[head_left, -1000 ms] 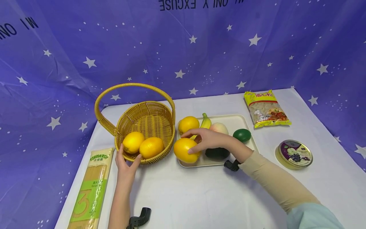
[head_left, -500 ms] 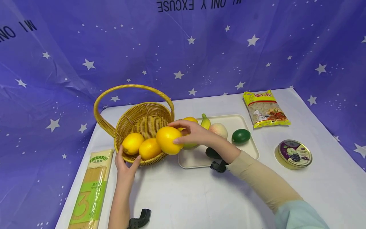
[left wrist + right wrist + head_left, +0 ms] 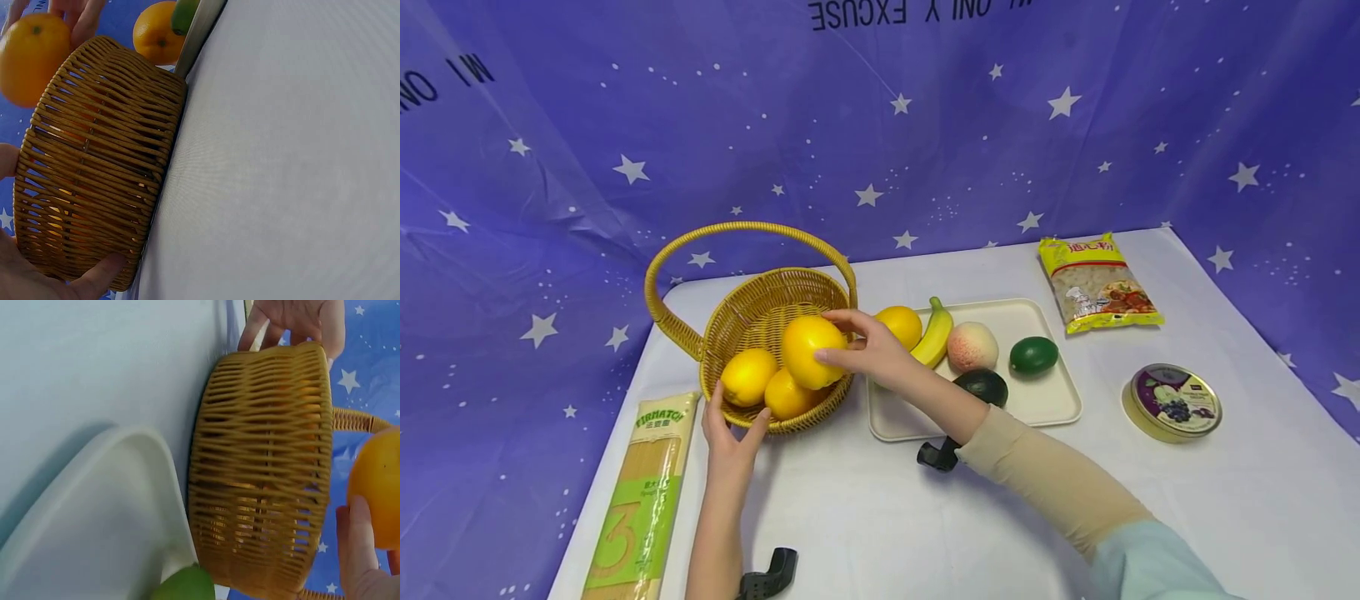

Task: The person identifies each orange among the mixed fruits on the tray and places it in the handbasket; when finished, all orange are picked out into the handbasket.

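Note:
My right hand [image 3: 880, 350] holds an orange [image 3: 811, 350] between thumb and fingers, over the right side of the wicker basket [image 3: 827, 412]. In the right wrist view the held orange [image 3: 381, 487] is above the basket's rim [image 3: 326, 425]. Two more oranges lie inside the basket near its front, one at the left [image 3: 749, 377] and one partly covered by the held orange. At the basket's near left side my left hand [image 3: 730, 437] grips the wall, thumb and fingers spread; in the left wrist view a finger [image 3: 103, 275] presses low on the weave.
Right of the basket, a cream tray [image 3: 1045, 400] bears an orange [image 3: 899, 327], a banana [image 3: 934, 337], a peach [image 3: 972, 347], a dark avocado [image 3: 983, 387] and a green fruit [image 3: 1033, 357]. Spaghetti [image 3: 636, 500] lies left; a yellow pasta bag [image 3: 1101, 283] and round tin [image 3: 1172, 404] lie right.
My right hand has carried the orange leftward from the tray to above the basket, uncovering the peach and avocado. The left hand stays at the basket.

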A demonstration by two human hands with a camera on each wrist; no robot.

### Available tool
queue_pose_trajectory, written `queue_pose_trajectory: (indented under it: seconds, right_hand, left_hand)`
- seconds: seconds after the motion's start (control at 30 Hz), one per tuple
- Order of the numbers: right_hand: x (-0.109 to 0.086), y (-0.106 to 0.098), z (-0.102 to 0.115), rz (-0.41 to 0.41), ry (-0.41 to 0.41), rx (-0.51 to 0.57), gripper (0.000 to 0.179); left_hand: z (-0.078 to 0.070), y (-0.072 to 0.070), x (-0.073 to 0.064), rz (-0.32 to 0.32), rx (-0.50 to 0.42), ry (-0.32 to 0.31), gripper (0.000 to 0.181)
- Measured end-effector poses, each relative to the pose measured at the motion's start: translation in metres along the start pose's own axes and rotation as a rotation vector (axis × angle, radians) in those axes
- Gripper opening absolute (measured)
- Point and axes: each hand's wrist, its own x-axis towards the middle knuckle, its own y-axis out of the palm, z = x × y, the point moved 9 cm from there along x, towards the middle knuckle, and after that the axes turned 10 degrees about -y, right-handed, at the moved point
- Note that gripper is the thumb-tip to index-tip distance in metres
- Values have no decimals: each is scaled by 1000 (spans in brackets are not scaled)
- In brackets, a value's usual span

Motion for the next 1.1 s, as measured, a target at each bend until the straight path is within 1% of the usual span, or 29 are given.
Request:
queue_pose_trajectory:
  seconds: [0.17,0.33,0.5,0.67,0.77,0.9,0.97,1.1]
  right_hand:
    - [9,9,-3,-38,22,-4,60]
    - [24,15,-6,-95,12,-100,60]
    - [37,17,-17,-160,19,-195,61]
    - [48,20,-22,-178,53,-264,65]
    - [53,21,-27,-191,95,-270,66]
    - [59,24,-37,-211,159,-236,67]
    - [61,26,-42,-214,184,-213,67]
    - [62,27,-48,-218,226,-204,68]
  left_hand:
    - [2,0,2,-1,-6,7,90]
    - [1,0,0,-10,-5,24,89]
    - [-2,1,-3,-10,-12,35,89]
    - [-3,2,-3,-8,-12,33,89]
    - [-2,1,-2,-9,-15,32,89]
    - [-2,0,0,-11,-19,32,89]
    - [-2,0,-1,-11,-23,41,89]
    - [-3,2,-2,-4,-24,54,88]
